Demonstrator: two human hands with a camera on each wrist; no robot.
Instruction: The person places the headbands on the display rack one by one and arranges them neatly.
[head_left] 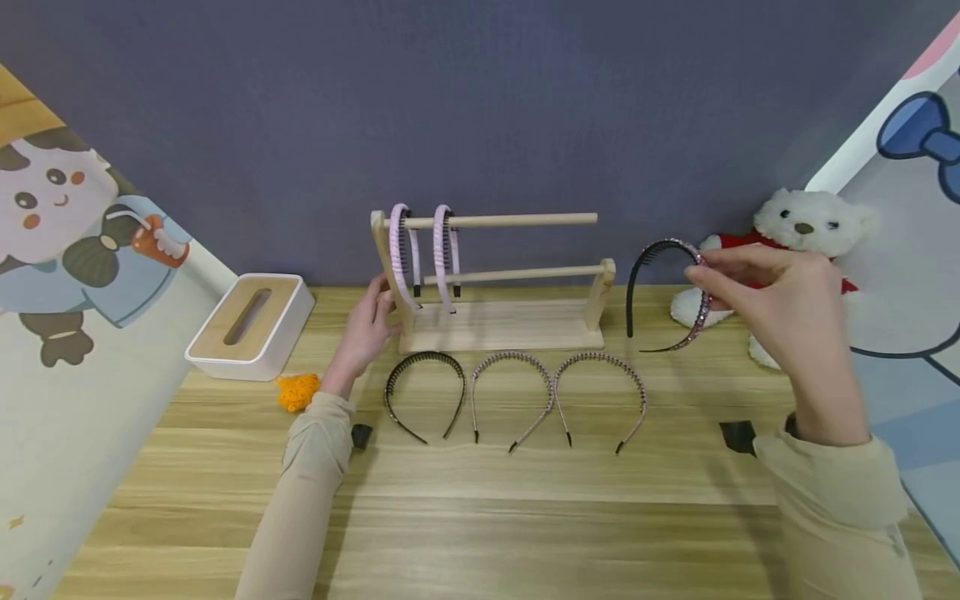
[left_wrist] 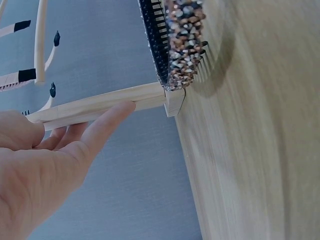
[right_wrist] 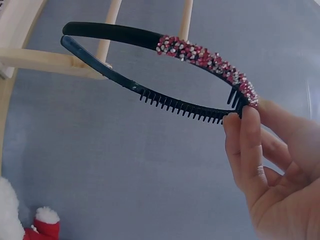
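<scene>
Gripping with thumb and fingers, the left hand (head_left: pixel 362 325) is holding the left upright (left_wrist: pixel 100 102) of a wooden two-rod rack (head_left: pixel 517 329). Just right of it, two pink-and-white toothed headbands (head_left: pixel 440 246) are hanging on the upper rod (head_left: pixel 525 220), showing nearly edge-on. Before the base, a black toothed headband (head_left: pixel 427 356) and, right of it, two pale-pink toothed headbands (head_left: pixel 512 356) are lying in a row, open ends pointing toward the person. Past the right upright (head_left: pixel 598 296), a black headband with pink-and-silver beads (right_wrist: pixel 200 54) is hanging in the air from the right hand (head_left: pixel 787 292), which is pinching its beaded side. From that pinch the arch is extending left, toward the rack, crown up and open ends down. Its broad opening is facing the viewer, while the upper rod's long axis is running left to right, its free end pointing toward this headband. The right hand is working nearer that free end; the left is gripping at the fixed end.
</scene>
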